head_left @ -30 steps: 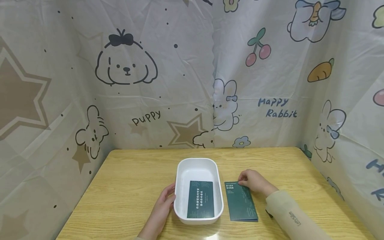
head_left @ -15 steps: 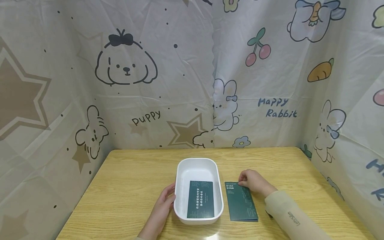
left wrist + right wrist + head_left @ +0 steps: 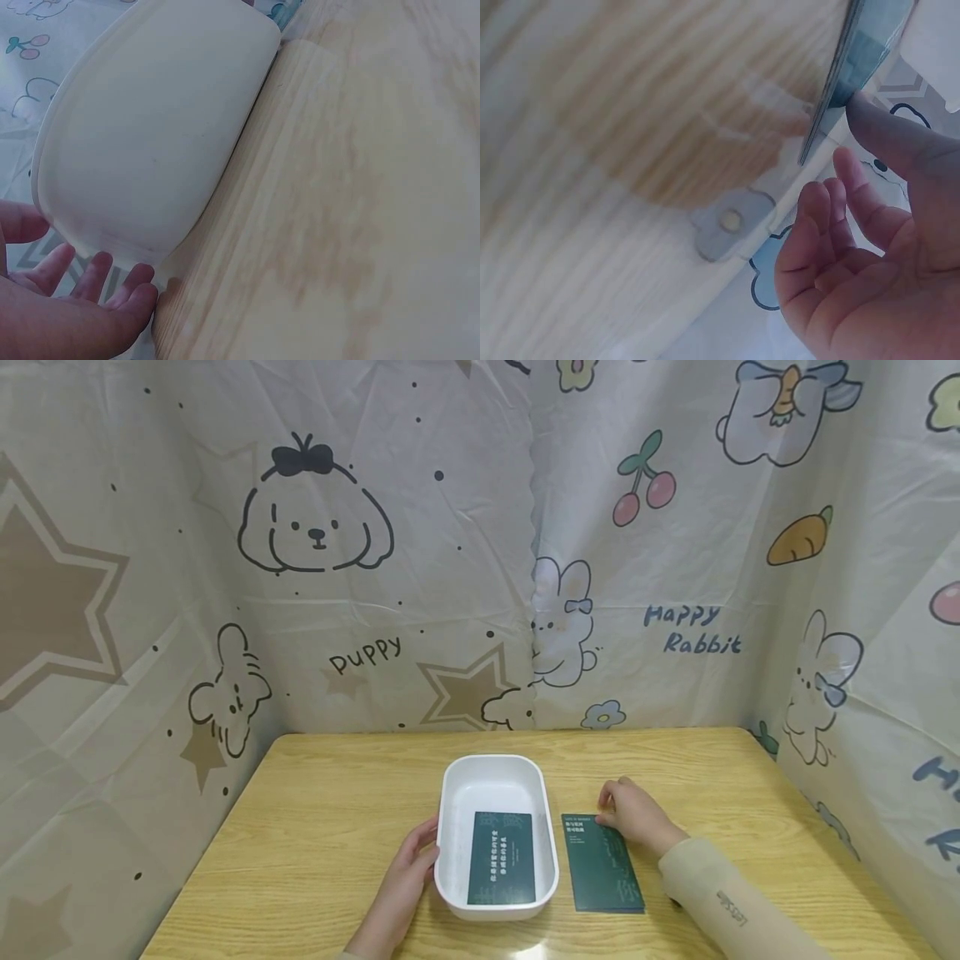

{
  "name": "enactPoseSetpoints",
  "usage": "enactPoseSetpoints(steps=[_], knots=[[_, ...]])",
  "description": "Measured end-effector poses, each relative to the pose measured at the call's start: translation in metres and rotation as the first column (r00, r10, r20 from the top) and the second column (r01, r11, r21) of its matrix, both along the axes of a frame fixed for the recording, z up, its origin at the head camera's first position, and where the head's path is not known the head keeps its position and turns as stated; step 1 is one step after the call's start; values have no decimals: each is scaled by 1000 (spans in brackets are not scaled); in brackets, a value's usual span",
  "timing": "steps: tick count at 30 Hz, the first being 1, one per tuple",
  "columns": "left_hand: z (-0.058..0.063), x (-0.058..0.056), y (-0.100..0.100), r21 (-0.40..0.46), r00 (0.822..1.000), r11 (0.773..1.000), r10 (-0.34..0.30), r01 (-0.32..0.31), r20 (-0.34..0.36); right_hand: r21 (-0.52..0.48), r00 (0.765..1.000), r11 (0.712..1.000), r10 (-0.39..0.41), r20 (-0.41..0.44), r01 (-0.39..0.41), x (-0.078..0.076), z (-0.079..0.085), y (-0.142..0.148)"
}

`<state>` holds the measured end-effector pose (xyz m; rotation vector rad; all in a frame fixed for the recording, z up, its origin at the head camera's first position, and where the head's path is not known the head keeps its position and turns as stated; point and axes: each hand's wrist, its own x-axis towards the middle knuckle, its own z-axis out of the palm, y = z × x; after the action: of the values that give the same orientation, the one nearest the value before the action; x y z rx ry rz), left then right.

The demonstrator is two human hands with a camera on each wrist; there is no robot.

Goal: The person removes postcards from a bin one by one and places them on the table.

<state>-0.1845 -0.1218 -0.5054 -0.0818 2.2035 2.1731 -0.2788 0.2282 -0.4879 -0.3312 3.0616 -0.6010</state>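
Observation:
A white rectangular box (image 3: 495, 768) stands on the table, with a dark green printed card (image 3: 502, 858) lying inside it. My left hand (image 3: 405, 877) is at the box's left side; in the left wrist view its fingertips (image 3: 96, 264) touch or nearly touch the wall. To the right of the box lies a thin dark green booklet (image 3: 600, 868) with pale printed characters. My right hand (image 3: 636, 814) is at its upper right corner. Seen from the right wrist, the thumb (image 3: 870, 124) rests on the booklet's cover, while the other fingers are loosely bent, apart from it.
The wood-grain table (image 3: 330, 810) extends on both sides of the box and behind it. A cartoon-printed curtain (image 3: 450, 527) hangs around the back and sides. The booklet lies a narrow gap from the box's right wall.
The right hand's fingers have lifted slightly away from the booklet, with the thumb still at its corner. The left hand, box and card have kept their places.

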Motion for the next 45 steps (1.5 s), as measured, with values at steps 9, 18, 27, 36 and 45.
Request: enactPoseSetpoints(steps=[9,18,27,36,45], knots=[[0,-1,0,1,1000,1000,-2,2,2,23,1000,1000,-6,17,5,3,1,-6],[0,0,0,-7,1000,1000,-1,1,17,66,998,998,-9,-63,13,5,14,-22],[1,0,1,6,1000,1000,-9,9,-3,10,981,993,118,-157,-118,15,40,-63],[0,-1,0,-7,1000,1000,0,0,11,87,935,961,275,-225,-262,28,56,-103],[-1,-1,-1,4,1000,1000,-3,3,1,175,935,926,349,-54,-336,25,50,-123]])
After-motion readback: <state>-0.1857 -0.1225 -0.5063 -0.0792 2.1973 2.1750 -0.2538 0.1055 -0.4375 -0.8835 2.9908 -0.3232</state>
